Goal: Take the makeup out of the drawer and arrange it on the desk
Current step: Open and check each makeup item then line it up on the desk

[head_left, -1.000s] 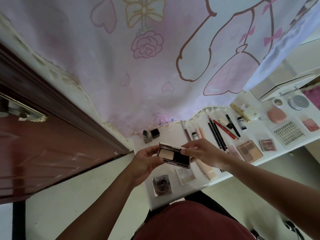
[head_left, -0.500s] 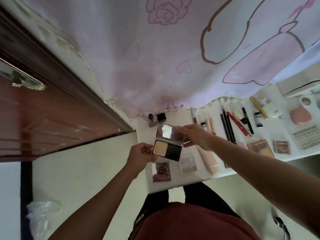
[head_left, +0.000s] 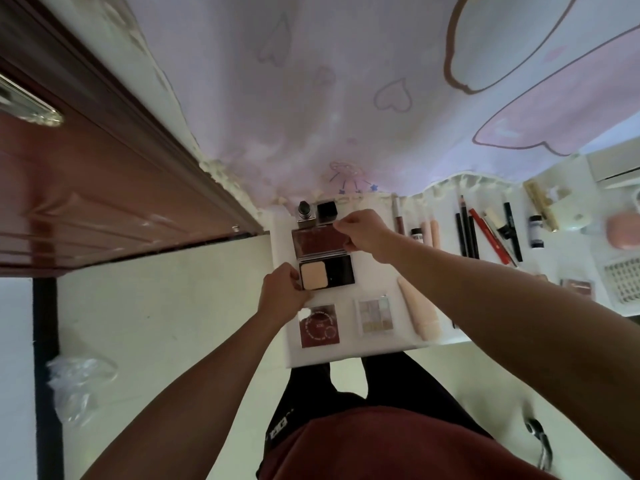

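A black powder compact (head_left: 327, 271) lies opened flat on the left end of the white desk (head_left: 346, 351), its mirrored lid (head_left: 318, 242) toward the wall. My left hand (head_left: 282, 292) grips the left edge of its base beside the beige powder pan. My right hand (head_left: 362, 230) pinches the right end of the lid. Below the compact lie a dark red square case (head_left: 318, 325), a pale eyeshadow palette (head_left: 375, 315) and a beige tube (head_left: 420, 311).
A grey bottle (head_left: 304, 213) and a black cube (head_left: 326, 212) stand just behind the lid. Pencils (head_left: 485, 233), a pink round case (head_left: 623, 232) and a lash tray (head_left: 623, 280) fill the desk's right part. A brown door (head_left: 86, 188) stands left; a patterned curtain (head_left: 346, 81) hangs behind.
The compact, held in the air half open before, has been swung fully open and lowered onto the desk's left end. Both hands moved forward and down with it.
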Available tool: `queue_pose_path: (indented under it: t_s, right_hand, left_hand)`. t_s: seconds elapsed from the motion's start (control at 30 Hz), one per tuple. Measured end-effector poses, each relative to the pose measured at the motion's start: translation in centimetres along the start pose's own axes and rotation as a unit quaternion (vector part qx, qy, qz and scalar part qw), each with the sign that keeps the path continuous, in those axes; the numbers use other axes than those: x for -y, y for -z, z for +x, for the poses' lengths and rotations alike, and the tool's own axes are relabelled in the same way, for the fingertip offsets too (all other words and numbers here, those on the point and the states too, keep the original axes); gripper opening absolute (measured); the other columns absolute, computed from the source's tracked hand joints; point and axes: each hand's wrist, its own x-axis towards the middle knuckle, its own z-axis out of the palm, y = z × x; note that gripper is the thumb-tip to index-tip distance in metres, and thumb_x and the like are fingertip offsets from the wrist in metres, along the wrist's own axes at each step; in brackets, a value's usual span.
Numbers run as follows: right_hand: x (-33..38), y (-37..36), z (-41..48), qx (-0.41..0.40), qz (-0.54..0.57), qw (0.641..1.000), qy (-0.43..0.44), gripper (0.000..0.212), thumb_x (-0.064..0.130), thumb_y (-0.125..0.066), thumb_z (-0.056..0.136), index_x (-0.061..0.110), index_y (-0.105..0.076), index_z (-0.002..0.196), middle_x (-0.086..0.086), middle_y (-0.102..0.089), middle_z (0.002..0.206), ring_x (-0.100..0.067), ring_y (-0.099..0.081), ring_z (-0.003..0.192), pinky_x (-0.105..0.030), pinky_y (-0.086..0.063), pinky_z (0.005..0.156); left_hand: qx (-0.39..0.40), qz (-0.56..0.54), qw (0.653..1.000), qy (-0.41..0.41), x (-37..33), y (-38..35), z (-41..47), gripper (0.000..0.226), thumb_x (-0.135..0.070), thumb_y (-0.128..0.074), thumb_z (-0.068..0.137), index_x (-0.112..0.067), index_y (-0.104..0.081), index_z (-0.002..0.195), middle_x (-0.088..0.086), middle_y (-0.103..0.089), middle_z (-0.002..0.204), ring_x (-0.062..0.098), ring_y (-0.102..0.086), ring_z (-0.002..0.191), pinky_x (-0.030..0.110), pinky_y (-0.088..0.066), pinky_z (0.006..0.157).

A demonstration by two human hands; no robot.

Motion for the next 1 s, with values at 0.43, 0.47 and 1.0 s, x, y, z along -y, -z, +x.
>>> queue_pose_path:
  t_s: [0.43,0.47,1.0]
  right_hand:
    - [-0.3,0.0,0.2,-0.041,-0.065,0.997,0.0,0.035,0.025,-0.053,0.096,-0.005,-0.066,0.109,-0.008,-0.056,0.073,-0.024,-0.05,0.066,-0.034,-0.044,0.063]
    - [-0.3,0.0,0.3,-0.041,-0.059,0.997,-0.008,0.037,0.026,-0.054,0.096,-0.006,-0.064,0.112,-0.008,-0.056,0.075,-0.024,-0.05,0.067,-0.034,-0.048,0.066]
    - [-4.5,1.5,-7.0,-0.082,-0.134,0.986,0.048,0.034,0.03,-0.064,0.093,0.013,-0.064,0.123,-0.006,-0.069,0.117,-0.02,-0.066,0.103,-0.044,-0.055,0.091]
  left_hand:
    - [-0.018,0.06,0.998,-0.02,0.5,-0.7,0.2,0.031,-0.019,-0.076,0.079,-0.01,-0.056,0.101,0.007,-0.065,0.088,0.023,-0.061,0.081,0.028,-0.043,0.065]
    - [-0.019,0.065,0.998,-0.02,0.5,-0.7,0.2,0.032,-0.02,-0.076,0.079,-0.011,-0.057,0.103,0.007,-0.066,0.089,0.023,-0.061,0.082,0.029,-0.044,0.065]
    - [0.049,0.056,0.997,0.025,3.0,1.7,-2.5,0.022,-0.028,-0.071,0.082,-0.015,-0.06,0.097,0.008,-0.067,0.094,0.025,-0.066,0.086,0.036,-0.056,0.076]
